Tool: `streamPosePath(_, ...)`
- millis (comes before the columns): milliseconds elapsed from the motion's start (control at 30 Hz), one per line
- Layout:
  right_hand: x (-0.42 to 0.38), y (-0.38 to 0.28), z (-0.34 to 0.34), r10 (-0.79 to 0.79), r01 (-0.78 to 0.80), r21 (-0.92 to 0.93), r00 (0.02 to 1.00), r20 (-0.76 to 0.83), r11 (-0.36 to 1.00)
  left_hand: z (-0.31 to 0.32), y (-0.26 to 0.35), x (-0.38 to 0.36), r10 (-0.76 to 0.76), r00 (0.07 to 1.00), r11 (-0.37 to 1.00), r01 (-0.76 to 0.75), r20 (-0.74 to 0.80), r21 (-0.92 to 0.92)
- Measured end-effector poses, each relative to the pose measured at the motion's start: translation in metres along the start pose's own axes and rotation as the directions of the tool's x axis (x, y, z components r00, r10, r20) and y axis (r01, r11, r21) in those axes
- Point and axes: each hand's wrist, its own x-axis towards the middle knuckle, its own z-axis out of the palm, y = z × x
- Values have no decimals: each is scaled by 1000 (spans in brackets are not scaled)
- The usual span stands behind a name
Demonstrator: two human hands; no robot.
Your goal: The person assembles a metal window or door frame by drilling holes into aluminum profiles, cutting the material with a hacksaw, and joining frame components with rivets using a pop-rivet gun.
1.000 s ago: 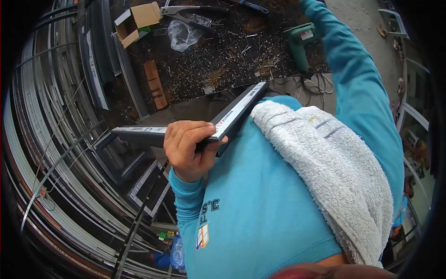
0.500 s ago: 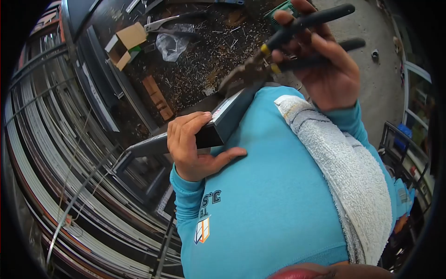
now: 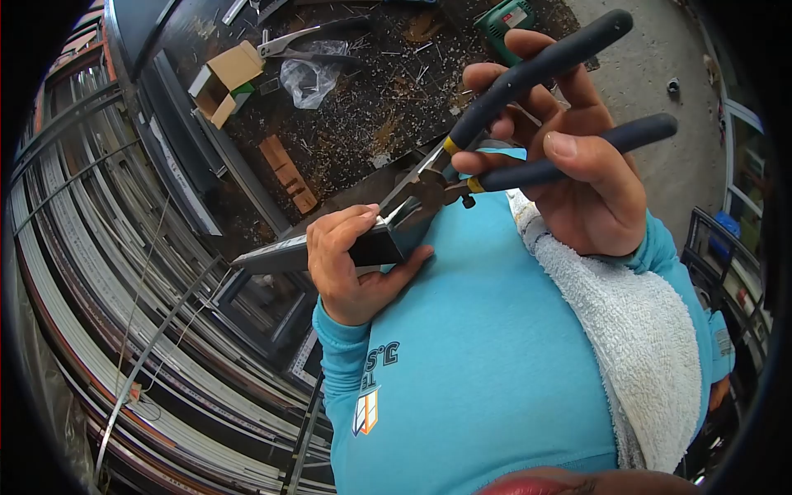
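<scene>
My left hand [image 3: 338, 268] grips a dark metal profile [image 3: 276, 256] at its corner, fingers over the top and thumb underneath against my shirt. In my right hand [image 3: 590, 194] is a pair of pliers [image 3: 536, 87] with dark-coated handles and yellow collars. Its handles are spread apart, one lying across the fingers and the other under the thumb. The plier jaws [image 3: 425, 191] overlap the profile's edge just beyond my left fingertips. A bright strip shows along that edge.
Metal shavings cover the dark workbench [image 3: 371, 107], where an open cardboard box [image 3: 227, 78], a clear plastic bag [image 3: 312, 81], large metal-handled shears [image 3: 289, 41], a brown wooden block [image 3: 287, 173] and a green power tool [image 3: 503, 21] lie. Long profiles [image 3: 124, 305] fill a rack at left. A white towel [image 3: 610, 305] hangs over my shirt.
The pliers have come nearer my left hand and turned slightly, with their jaws now closer to the profile's corner. My left hand keeps its hold, shifted slightly right.
</scene>
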Motion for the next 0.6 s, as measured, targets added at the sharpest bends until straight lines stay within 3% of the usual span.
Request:
streamPosePath(33,-2,0,2,17,-17,-3,1000,-2,1000,0,0,-1,-9,1000,1000,9,0,-8)
streamPosePath(100,0,5,16,-175,186,-59,973,152,981,2,0,-1,-26,1000,999,26,-6,-22)
streamPosePath(133,-1,-5,23,-80,86,-81,994,74,993,2,0,-2,-30,1000,999,30,-7,-29)
streamPosePath(233,-4,9,18,-163,167,-26,982,95,986,3,0,-1,-36,999,998,36,-9,-44)
streamPosePath(400,-8,13,5,-83,82,-148,997,2,986,4,0,-1,-37,999,998,36,-11,-45)
streamPosePath(533,2,22,-3,-271,283,-243,959,83,928,4,2,-1,-31,1000,999,31,-4,-30)
streamPosePath(600,6,25,-1,-336,358,-163,930,150,919,5,3,-3,-47,999,999,47,-1,-23)
